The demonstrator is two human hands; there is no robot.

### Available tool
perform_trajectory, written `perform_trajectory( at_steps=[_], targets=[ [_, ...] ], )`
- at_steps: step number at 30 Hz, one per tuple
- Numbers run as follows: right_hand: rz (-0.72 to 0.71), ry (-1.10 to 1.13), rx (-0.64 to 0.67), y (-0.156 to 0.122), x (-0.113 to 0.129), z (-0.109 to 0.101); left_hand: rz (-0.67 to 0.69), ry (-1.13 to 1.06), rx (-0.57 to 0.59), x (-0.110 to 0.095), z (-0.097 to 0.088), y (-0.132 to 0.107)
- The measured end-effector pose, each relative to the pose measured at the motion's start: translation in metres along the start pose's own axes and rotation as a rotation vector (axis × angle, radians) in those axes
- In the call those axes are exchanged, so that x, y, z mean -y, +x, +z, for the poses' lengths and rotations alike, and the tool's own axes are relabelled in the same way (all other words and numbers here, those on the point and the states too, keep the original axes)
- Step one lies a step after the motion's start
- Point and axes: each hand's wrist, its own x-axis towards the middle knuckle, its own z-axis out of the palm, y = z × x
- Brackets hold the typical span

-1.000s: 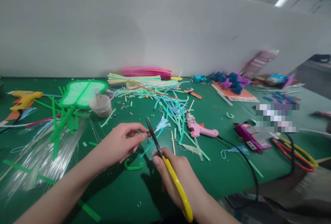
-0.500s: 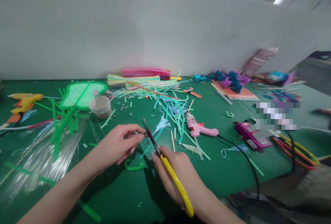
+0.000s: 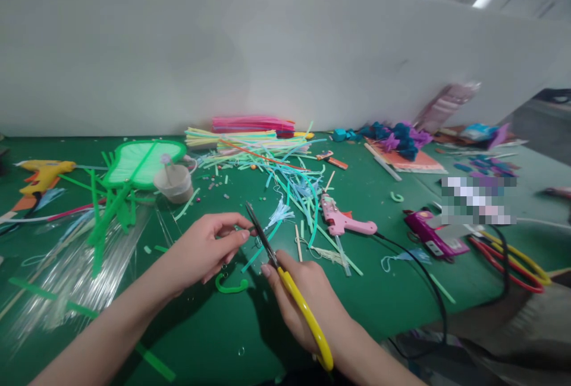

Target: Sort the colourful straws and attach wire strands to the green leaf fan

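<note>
The left hand [image 3: 203, 249] pinches a tiny scrap [image 3: 250, 231] in its fingers [image 3: 242, 235], touching the scissors [image 3: 289, 288], whose near-shut blades slant up-left from the right hand [image 3: 307, 306] clenched on the handle, just right of that pinch.

Bare table [image 3: 214, 329] nearside; straws [image 3: 267, 154] beyond

Craft workshop: glue gun [image 3: 343, 219], straws [image 3: 250, 142].
</note>
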Motion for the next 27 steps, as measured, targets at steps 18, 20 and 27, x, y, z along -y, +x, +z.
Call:
perform_trajectory(
  at_steps=[18, 20, 27],
  targets=[
    [-0.080, 0.452, 0.155, -0.005, -0.013, -0.008, 0.010, 0.064, -0.024, 0.001, -0.002, 0.004],
    [-0.087, 0.566, 0.170, -0.005, -0.018, -0.009, 0.011, 0.074, -0.011, 0.002, -0.002, 0.006],
    [0.164, 0.532, 0.369, 0.000, -0.019, -0.020, 0.232, 0.535, -0.271, 0.001, 0.005, 0.011]
  ],
)
